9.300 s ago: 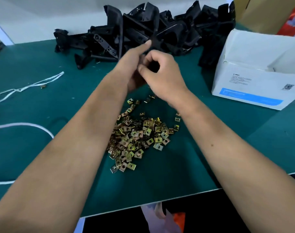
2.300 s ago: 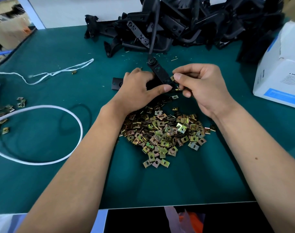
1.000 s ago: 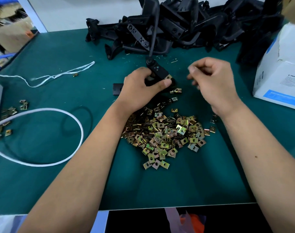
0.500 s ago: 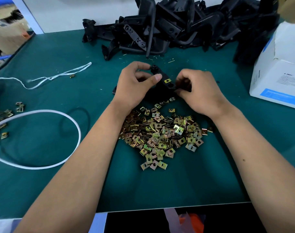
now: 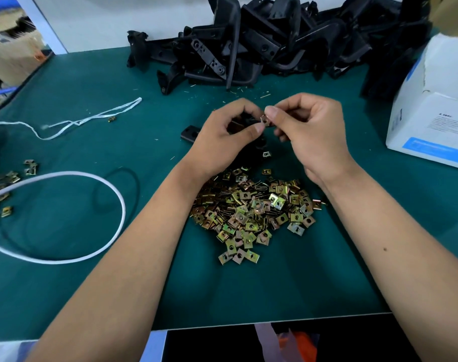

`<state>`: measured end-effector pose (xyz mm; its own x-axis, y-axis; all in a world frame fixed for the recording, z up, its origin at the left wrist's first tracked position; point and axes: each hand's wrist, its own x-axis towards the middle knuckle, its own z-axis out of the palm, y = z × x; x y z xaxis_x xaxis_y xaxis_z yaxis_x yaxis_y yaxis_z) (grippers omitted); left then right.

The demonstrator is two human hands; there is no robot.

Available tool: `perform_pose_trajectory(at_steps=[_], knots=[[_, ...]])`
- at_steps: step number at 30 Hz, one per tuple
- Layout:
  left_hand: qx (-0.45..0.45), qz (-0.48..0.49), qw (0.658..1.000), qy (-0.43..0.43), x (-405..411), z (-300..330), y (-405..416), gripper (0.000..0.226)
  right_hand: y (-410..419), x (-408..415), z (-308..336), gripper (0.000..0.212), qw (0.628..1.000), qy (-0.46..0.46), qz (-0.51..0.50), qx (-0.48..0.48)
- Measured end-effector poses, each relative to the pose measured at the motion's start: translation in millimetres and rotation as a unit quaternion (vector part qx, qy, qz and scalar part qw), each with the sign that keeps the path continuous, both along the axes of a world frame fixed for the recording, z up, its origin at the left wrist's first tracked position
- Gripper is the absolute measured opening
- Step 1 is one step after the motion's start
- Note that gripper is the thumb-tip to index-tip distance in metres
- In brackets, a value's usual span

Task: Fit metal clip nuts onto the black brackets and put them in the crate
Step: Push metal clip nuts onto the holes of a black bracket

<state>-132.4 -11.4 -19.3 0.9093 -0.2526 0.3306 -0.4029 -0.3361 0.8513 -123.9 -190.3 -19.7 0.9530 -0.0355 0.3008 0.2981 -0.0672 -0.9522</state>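
My left hand (image 5: 222,137) grips a black bracket (image 5: 190,132), mostly hidden under its fingers; one end sticks out to the left. My right hand (image 5: 309,131) pinches a metal clip nut (image 5: 265,120) between thumb and forefinger, right at the bracket's other end beside my left thumb. A heap of brass-coloured clip nuts (image 5: 251,212) lies on the green table just below both hands. A big pile of black brackets (image 5: 269,40) fills the back of the table. No crate is in view.
A white cardboard box (image 5: 437,121) stands at the right. A white cord loop (image 5: 66,220) and a thin white string (image 5: 92,118) lie on the left, with a few stray clip nuts (image 5: 11,186) near the left edge. The table's front edge (image 5: 275,321) runs below my forearms.
My right hand has picked up a clip nut and raised it to the bracket end in my left hand. Both hands have lifted slightly off the table.
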Motion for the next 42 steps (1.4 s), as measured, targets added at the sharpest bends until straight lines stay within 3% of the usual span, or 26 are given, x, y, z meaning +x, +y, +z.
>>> perform_pose_trajectory(at_steps=[8, 16, 24, 29, 35, 42], knots=[[-0.019, 0.043, 0.999, 0.008, 3, 0, -2, 0.014, 0, -2, 3, 0.008, 0.995, 0.04, 0.077, 0.047], [-0.044, 0.06, 0.996, 0.047, 1, -1, -5, 0.015, -1, 0, 4, 0.018, 0.997, -0.016, 0.024, -0.068], [-0.085, 0.149, 0.982, 0.082, 1, 4, 0, 0.02, -5, 2, 4, 0.025, 0.995, 0.081, 0.038, 0.035], [-0.057, 0.234, 0.969, 0.049, 5, -2, -4, 0.014, 4, -2, 3, 0.016, 0.993, 0.091, 0.066, 0.038], [0.03, 0.241, 0.969, -0.044, 5, -5, -7, 0.017, 8, -6, 4, 0.019, 0.99, 0.094, 0.101, 0.008], [0.03, 0.265, 0.962, -0.06, 6, -5, -7, 0.014, 16, -12, 2, 0.018, 0.988, 0.057, 0.128, -0.062]])
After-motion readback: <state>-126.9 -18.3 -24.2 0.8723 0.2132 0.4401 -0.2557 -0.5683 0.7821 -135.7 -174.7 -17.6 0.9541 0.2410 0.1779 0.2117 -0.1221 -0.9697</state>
